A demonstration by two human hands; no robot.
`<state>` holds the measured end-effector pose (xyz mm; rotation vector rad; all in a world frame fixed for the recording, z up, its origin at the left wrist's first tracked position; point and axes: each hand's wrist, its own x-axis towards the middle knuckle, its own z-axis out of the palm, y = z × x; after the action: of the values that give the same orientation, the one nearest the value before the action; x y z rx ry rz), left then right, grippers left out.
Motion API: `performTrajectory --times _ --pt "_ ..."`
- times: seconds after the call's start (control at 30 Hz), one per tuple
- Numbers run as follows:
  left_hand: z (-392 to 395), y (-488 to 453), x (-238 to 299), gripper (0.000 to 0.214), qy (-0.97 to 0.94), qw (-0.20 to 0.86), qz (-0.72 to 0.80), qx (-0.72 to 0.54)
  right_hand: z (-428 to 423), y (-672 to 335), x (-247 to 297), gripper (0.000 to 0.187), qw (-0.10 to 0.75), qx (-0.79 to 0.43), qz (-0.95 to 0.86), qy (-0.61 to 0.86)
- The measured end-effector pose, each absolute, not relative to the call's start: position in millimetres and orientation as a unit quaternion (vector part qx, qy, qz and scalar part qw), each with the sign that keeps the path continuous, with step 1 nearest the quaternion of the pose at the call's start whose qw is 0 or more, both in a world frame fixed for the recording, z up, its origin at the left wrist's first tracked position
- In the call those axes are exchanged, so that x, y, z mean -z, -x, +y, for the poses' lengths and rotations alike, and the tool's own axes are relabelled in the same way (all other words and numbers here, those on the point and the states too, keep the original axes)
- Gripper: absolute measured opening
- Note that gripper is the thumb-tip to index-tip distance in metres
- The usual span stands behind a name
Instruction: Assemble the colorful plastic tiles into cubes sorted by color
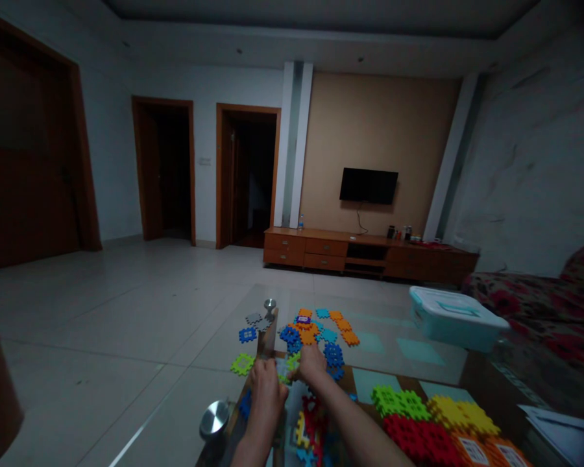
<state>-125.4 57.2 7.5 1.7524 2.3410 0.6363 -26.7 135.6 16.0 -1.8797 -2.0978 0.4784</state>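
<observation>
My left hand [268, 384] and my right hand [312, 364] are close together over the near part of a glass table. Both have their fingers closed on a light-green interlocking tile [292, 367] between them; the fingertips partly hide it. To the left lie another light-green tile [243, 364] and a blue tile [247, 335]. Just beyond my hands is a loose cluster of blue, orange and light-blue tiles, with an orange tile [308, 334] near its middle. Blue tiles [333, 354] sit right of my right hand. Below my wrists, red tiles [313, 415] lie among yellow and blue ones.
Stacks of green tiles [400, 402], yellow tiles [461, 415], red tiles [421, 441] and orange tiles [486, 451] stand at the near right. A lidded turquoise box [455, 321] is farther right. Round metal table fittings [215, 419] show at left. A flowered sofa [540, 305] borders the right.
</observation>
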Motion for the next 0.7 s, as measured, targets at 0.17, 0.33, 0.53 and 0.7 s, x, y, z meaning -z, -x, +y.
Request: performTrajectory --times 0.17,0.33,0.53,0.7 --pt "60.2 122.5 -3.2 0.035 -0.608 0.075 0.758 -0.225 130.8 5.6 -28.0 0.022 0.22 -0.194 -0.731 0.616" --pt "60.3 120.3 -4.7 0.032 -0.658 0.078 0.703 -0.258 129.3 -74.9 -35.9 0.028 0.351 -0.202 -0.707 0.58" --pt "64.1 109.2 -21.1 0.03 -0.647 0.044 0.677 -0.349 111.5 -199.0 -30.4 0.028 0.467 -0.215 -0.627 0.585" --pt "66.8 86.0 -36.1 0.019 -0.615 0.08 0.645 -0.446 98.7 -244.9 -15.6 0.03 0.516 -0.233 -0.587 0.579"
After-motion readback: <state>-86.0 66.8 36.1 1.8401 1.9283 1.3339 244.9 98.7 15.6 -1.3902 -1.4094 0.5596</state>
